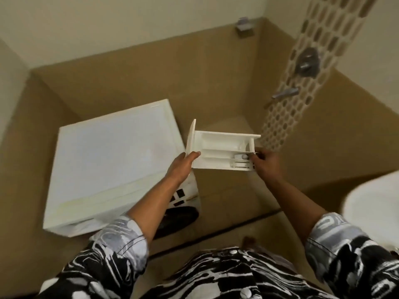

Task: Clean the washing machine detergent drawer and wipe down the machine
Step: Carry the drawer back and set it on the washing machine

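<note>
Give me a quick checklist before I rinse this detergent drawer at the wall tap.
1. Detergent drawer fully out of the washing machine: ok.
2. Left hand grips its front-panel end: ok.
3. Right hand holds its rear end: ok.
4. Open side faces up: ok.
5. Residue inside the compartments: cannot tell, too blurred.
6. Water running at the wall tap: cannot tell.

The white plastic compartmented detergent drawer (216,147) is hanging level, open side up, at three o'clock from the white box-shaped front-loading washing machine (112,160).
</note>
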